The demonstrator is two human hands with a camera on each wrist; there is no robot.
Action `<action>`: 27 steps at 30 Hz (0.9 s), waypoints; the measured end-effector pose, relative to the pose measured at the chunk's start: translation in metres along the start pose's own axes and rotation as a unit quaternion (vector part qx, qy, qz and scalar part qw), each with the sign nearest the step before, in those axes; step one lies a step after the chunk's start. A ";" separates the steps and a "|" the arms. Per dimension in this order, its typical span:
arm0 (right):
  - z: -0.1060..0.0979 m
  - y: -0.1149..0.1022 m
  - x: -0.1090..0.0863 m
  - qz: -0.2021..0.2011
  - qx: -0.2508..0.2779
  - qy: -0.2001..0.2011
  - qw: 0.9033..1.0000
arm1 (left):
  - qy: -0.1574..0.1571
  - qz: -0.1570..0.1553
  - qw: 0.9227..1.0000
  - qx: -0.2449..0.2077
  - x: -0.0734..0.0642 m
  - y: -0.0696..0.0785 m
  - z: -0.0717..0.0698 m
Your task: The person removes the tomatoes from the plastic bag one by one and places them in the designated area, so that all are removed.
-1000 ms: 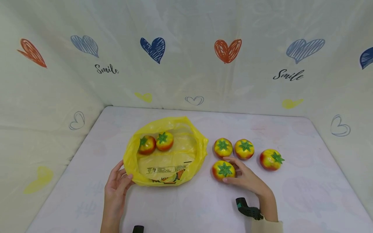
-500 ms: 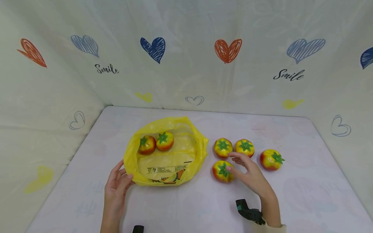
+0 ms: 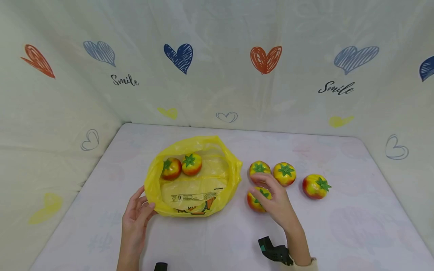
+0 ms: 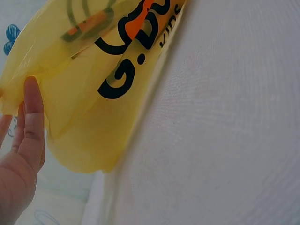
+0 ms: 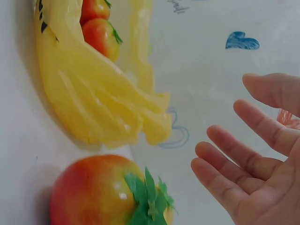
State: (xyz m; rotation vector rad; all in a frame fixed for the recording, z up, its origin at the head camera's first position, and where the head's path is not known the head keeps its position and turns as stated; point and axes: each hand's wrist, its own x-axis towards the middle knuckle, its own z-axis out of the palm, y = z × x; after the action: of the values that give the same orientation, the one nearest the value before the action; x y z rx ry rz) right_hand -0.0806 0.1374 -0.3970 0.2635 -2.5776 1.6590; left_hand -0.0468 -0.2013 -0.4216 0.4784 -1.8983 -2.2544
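L. hand (image 3: 133, 224) pinches near-left rim of yellow bag (image 3: 234, 178); bag lies on tabletop (image 3: 210, 244), w/ two red-yellow fruits (image 3: 191, 165) inside, touching. R. hand (image 3: 278, 201) wide, thumb & fingers apart, above near fruit (image 3: 252, 204); two more fruits (image 3: 285, 174) just behind, fourth fruit (image 3: 313, 187) further right, also on tabletop.

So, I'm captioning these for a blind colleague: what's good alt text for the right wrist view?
A bare right hand with parted fingers hangs empty near a round, glossy, green-topped red-and-yellow fruit. Beyond it, an open, crinkled yellow plastic bag has two similar fruits inside.
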 end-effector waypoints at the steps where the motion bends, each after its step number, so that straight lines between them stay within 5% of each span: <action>1: 0.002 -0.002 0.001 0.005 0.003 -0.001 1.000 | -0.001 0.000 1.000 0.001 0.000 0.000 0.000; 14: 0.027 -0.022 0.017 -0.062 0.034 -0.040 0.997 | 0.007 -0.007 1.000 0.009 0.000 -0.001 0.001; 27: 0.054 -0.051 0.050 -0.005 0.005 -0.108 0.994 | 0.004 -0.002 1.000 0.003 0.001 -0.001 -0.001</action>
State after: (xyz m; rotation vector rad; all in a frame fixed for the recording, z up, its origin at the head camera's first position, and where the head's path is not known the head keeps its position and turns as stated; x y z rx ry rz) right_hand -0.1190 0.0621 -0.3661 0.4810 -2.7126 1.7295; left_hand -0.0473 -0.2019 -0.4225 0.4925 -1.9032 -2.2467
